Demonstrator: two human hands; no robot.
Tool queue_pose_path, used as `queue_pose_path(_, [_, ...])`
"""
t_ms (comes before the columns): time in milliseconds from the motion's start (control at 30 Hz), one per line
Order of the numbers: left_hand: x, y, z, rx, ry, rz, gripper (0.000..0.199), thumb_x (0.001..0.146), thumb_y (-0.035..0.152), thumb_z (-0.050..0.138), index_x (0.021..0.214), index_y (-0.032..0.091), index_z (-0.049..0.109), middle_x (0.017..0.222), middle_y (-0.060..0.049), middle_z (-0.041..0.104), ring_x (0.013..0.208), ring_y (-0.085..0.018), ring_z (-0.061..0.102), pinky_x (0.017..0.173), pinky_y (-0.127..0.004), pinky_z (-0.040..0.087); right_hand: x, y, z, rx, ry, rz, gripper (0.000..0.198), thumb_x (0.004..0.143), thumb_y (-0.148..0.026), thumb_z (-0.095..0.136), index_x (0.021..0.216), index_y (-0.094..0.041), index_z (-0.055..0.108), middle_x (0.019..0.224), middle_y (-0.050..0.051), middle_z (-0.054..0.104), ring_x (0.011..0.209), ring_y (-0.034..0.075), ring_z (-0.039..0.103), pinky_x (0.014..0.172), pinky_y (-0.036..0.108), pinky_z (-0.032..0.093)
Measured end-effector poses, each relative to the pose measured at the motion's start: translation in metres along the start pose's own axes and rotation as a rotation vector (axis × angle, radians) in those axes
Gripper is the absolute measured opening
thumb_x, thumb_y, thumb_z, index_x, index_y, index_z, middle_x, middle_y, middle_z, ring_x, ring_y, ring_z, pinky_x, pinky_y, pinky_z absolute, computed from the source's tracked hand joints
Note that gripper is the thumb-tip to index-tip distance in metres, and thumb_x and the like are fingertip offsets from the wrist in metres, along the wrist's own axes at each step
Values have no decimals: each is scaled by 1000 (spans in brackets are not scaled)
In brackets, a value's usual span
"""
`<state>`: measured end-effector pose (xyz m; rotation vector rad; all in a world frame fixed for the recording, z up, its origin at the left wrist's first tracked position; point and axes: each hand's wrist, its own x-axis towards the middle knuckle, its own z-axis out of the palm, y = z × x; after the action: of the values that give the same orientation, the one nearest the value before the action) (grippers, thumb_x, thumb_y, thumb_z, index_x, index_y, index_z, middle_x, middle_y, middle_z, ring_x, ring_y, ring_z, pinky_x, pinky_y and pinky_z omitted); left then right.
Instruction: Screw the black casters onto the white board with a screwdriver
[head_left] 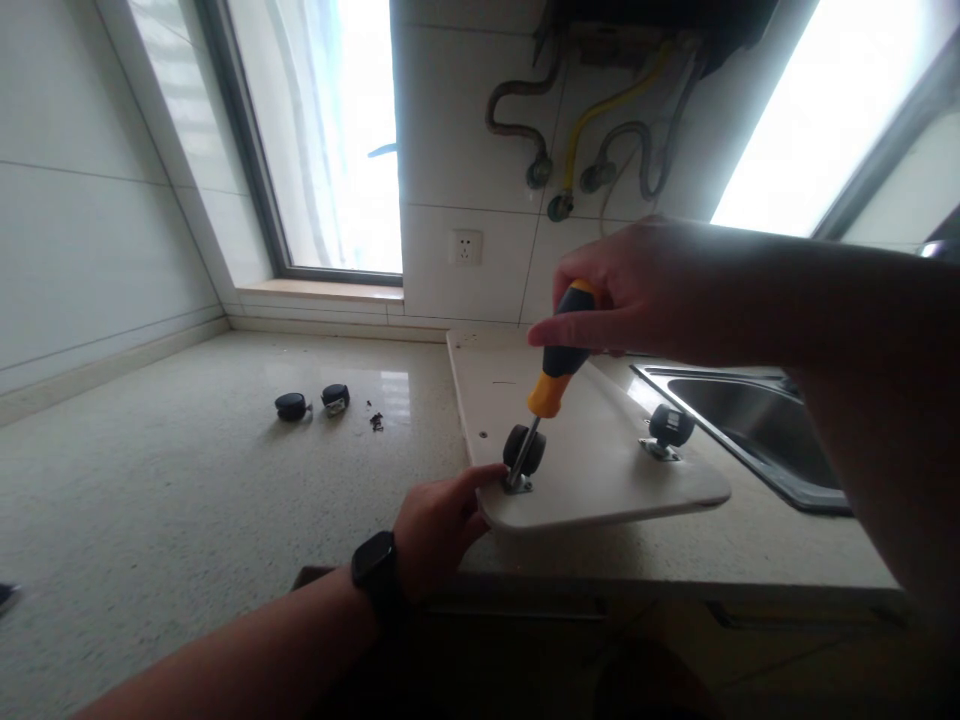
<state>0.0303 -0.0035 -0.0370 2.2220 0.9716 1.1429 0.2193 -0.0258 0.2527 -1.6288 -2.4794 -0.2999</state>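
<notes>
My right hand (600, 290) is wrapped round the handle of a yellow and black screwdriver (553, 385). The shaft slants down past a black caster wheel (525, 450), and its tip meets the metal mounting plate at the near left corner of a white board (585, 490). At that corner, my left hand (442, 520), below a black watch, grips the board's edge with a fingertip beside the plate. A second caster (667, 428) stands upright on the board's right side. The exact screw under the tip is hidden.
Two loose casters (291, 406) (335, 399) lie on the speckled countertop (225, 520), beside a small pile of screws (376, 422). On the right is a steel sink (750, 425). A socket (466, 247) and hoses (585, 130) are on the back wall.
</notes>
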Motion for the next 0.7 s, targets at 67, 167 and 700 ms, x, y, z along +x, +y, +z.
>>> queue_pose_path(67, [0, 0, 0, -6, 8, -3, 46, 92, 18, 72, 135, 32, 63, 101, -3, 81, 82, -19, 78, 73, -32, 62, 2, 1, 3, -36, 36, 37, 39, 87, -61, 63, 84, -23, 66, 64, 1, 56, 64, 18, 53, 64, 37, 36])
queue_pose_path(167, [1, -1, 1, -6, 14, 4, 45, 93, 20, 72, 135, 31, 63, 97, -3, 81, 79, -19, 77, 71, -32, 62, -3, 4, 5, 142, -39, 32, 27, 91, -40, 57, 115, -30, 61, 79, 0, 63, 67, 18, 54, 63, 36, 38])
queue_pose_path(700, [1, 1, -1, 1, 14, 8, 45, 91, 18, 72, 134, 28, 64, 93, -3, 80, 73, -17, 75, 67, -28, 61, -7, 1, -1, 342, -54, -114, 30, 90, -39, 56, 119, -34, 60, 115, 1, 70, 83, 20, 60, 69, 37, 45])
